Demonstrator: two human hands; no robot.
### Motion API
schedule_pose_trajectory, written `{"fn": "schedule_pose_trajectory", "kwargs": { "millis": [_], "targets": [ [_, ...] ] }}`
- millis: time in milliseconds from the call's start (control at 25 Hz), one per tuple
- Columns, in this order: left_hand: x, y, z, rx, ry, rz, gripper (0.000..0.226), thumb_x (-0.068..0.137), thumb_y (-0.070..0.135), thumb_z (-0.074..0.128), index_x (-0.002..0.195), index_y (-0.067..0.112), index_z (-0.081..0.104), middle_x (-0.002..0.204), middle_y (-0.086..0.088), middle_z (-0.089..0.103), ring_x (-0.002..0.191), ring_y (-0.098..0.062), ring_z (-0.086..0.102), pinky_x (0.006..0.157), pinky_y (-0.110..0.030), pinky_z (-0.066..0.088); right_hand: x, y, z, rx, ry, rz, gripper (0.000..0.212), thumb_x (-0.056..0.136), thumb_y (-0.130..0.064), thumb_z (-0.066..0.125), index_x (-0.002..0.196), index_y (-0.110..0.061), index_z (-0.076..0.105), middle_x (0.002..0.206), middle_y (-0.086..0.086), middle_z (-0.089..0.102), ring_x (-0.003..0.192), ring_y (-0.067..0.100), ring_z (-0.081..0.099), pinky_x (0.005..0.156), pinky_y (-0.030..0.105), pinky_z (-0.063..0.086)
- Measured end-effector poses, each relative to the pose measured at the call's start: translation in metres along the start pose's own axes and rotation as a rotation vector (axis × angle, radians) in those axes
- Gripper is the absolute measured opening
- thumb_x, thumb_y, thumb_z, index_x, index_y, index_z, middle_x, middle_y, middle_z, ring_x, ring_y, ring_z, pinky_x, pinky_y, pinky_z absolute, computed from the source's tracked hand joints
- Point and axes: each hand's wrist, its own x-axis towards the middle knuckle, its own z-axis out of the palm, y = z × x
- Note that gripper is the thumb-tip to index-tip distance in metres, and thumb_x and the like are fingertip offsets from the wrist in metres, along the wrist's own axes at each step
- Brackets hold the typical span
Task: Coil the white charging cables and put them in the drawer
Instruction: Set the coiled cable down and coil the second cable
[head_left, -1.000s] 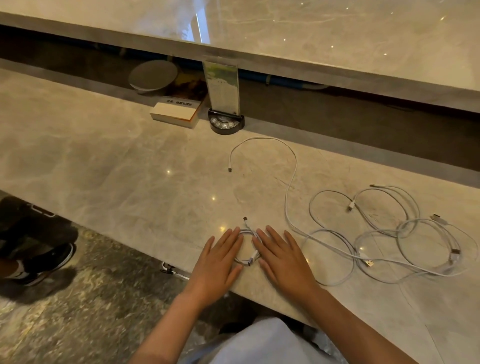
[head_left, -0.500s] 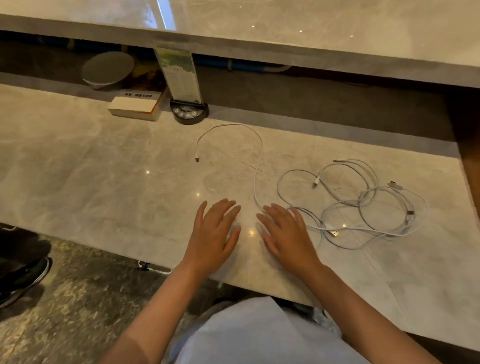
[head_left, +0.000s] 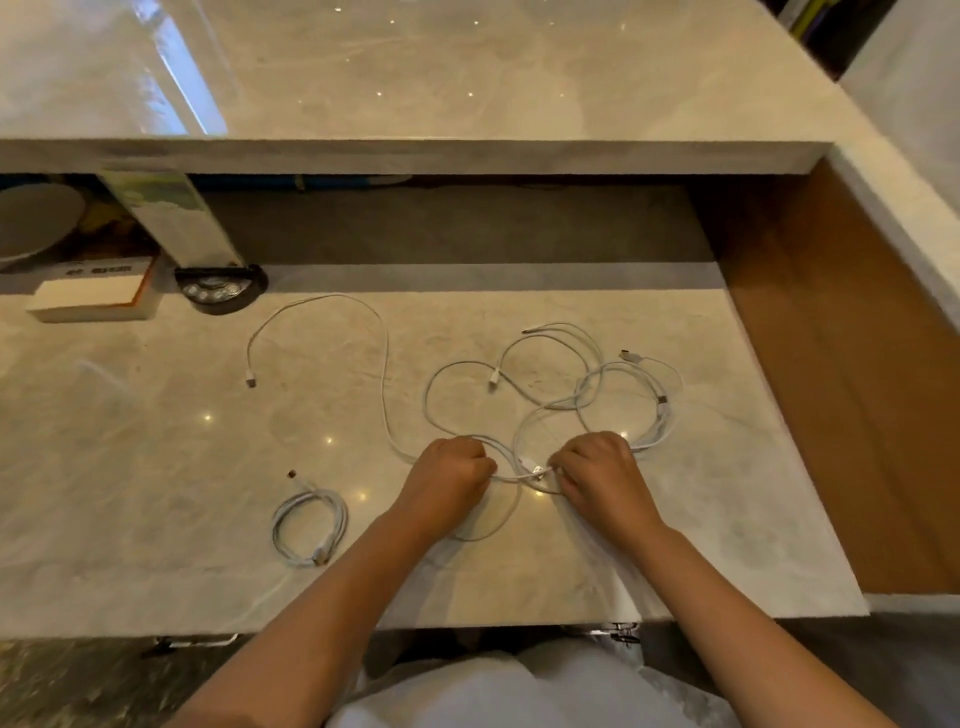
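A: What are the hands doing?

B: Both hands are on the tangled white cables (head_left: 550, 395), which lie on the stone counter (head_left: 156, 441). The left hand (head_left: 447, 475) has its fingers curled round a strand. The right hand (head_left: 597, 470) pinches a strand close to a plug (head_left: 535, 472) that sits between the two hands.

A: Is any cable done?

B: Yes, one. A coiled cable (head_left: 310, 527) lies flat to the left of the left hand, well apart from the tangle. It is not in a drawer yet. I cannot see a drawer in this view.

A: So what is the step now?

B: I think it is to get one cable out of the pile and start winding it.

A: How do you do that well?

B: Start at the plug end. Hold it firm with one hand. Draw the cable through slowly with the other, so the loops crossing it do not pull into a knot. Lift it over the other strands, do not drag it under. Then make round loops all the same size.

A: What do the things feel like?

B: The cables look thin, smooth and bendy, with small hard plugs. The counter looks like shiny, hard beige stone with pale veins, so cables should slide easily.

A: Anything else there?

B: A white box (head_left: 88, 299) and a round black stand (head_left: 221, 291) sit at the back.
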Motion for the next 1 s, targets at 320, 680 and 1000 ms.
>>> {"fn": "schedule_pose_trajectory", "kwargs": {
  "millis": [320, 680, 1000],
  "targets": [
    [0.025, -0.002, -0.068, -0.183, 0.281, -0.113, 0.023, 0.087, 0.021, 0.049, 0.087, 0.009, 0.069, 0.080, -0.007, 0.065, 0.076, -0.023, 0.060, 0.058, -0.029, 0.049, 0.029, -0.008, -0.039, 0.343, 0.092, 0.107, 0.006, 0.081, -0.012, 0.059, 0.078, -0.017, 0.059, 0.072, -0.001, 0.063, 0.069, 0.017, 0.056, 0.071, 0.026, 0.040],
    [0.057, -0.043, -0.174, -0.539, 0.582, -0.629, 0.014, 0.089, 0.012, 0.057, 0.098, 0.016, 0.067, 0.091, -0.001, 0.065, 0.084, -0.015, 0.063, 0.074, -0.029, 0.055, 0.060, 0.022, -0.101, 0.763, 0.183, 0.347, 0.011, 0.085, -0.014, 0.064, 0.080, -0.010, 0.073, 0.068, 0.006, 0.066, 0.059, 0.003, 0.057, 0.065, 0.020, 0.046],
    [0.071, -0.006, -0.158, -0.323, 0.088, -0.334, 0.054, 0.096, 0.022, 0.045, 0.145, 0.024, 0.025, 0.152, 0.006, 0.025, 0.140, -0.013, 0.021, 0.113, -0.036, 0.022, 0.089, -0.023, -0.168, 0.767, -0.068, 0.167, 0.017, 0.087, -0.017, 0.059, 0.086, -0.028, 0.072, 0.084, -0.007, 0.070, 0.078, 0.012, 0.063, 0.069, 0.023, 0.051]
  ]
}}
